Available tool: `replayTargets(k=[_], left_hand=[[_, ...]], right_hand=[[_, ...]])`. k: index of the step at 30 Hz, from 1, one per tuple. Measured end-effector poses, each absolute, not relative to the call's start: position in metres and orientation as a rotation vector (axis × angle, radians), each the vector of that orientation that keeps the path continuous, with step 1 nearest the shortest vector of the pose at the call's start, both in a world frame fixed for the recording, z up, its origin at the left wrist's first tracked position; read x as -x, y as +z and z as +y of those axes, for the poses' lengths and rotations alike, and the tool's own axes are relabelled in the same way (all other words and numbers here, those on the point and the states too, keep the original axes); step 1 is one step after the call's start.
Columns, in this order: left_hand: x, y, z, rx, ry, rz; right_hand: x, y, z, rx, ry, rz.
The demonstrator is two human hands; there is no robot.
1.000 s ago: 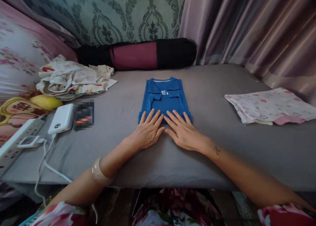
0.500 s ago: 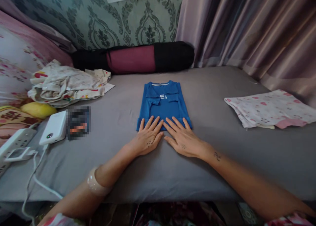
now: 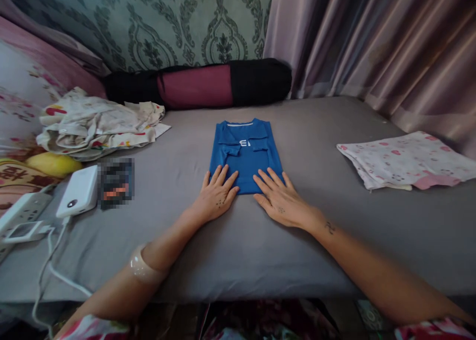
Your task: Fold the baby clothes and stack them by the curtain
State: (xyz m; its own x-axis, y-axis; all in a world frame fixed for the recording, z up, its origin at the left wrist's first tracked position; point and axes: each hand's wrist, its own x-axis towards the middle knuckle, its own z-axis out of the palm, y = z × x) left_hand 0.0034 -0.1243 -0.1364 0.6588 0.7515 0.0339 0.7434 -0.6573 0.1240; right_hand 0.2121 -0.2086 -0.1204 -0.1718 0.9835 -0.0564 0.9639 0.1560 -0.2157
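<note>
"Blue folded cloth shirt (image 3: 252, 164), lying where?"
"Twelve o'clock, on smooth grey sheet (image 3: 234, 260), touched by open left hand (image 3: 215, 197) at seven, open right hand (image 3: 281, 201) at five."
"Handling?"
"Likely light, floppy; best scooped underneath."

1. Your left hand (image 3: 216, 197) and right hand (image 3: 281, 200) lay palm down, fingers spread, on the near end of the folded blue shirt (image 3: 251, 166).
2. Beyond it, a black-and-maroon roll (image 3: 197, 86) lay along the patterned wall (image 3: 178, 28).
3. To your left sat a crumpled cloth (image 3: 100, 122) and a white power bank (image 3: 79, 191); to your right, a pink-and-white cloth (image 3: 401, 159).
</note>
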Motion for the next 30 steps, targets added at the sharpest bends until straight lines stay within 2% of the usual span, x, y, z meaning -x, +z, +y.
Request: replayTargets(k=[10, 16, 24, 30], left_hand=[[0.001, -0.136, -0.117, -2.660, 0.129, 1.243], [0.014, -0.135, -0.109, -2.652, 0.228, 1.357], [0.018, -0.147, -0.103, -2.639, 0.057, 1.312], [0.022, -0.134, -0.107, -2.705, 0.291, 1.240]], right_hand=[[-0.215, -0.117, -0.209, 1.950, 0.361, -2.283], [-0.227, -0.121, -0.208, 2.029, 0.239, -2.169], [-0.232, -0.125, -0.204, 2.077, 0.298, -2.241], [-0.232, -0.126, -0.206, 2.074, 0.243, -2.223]])
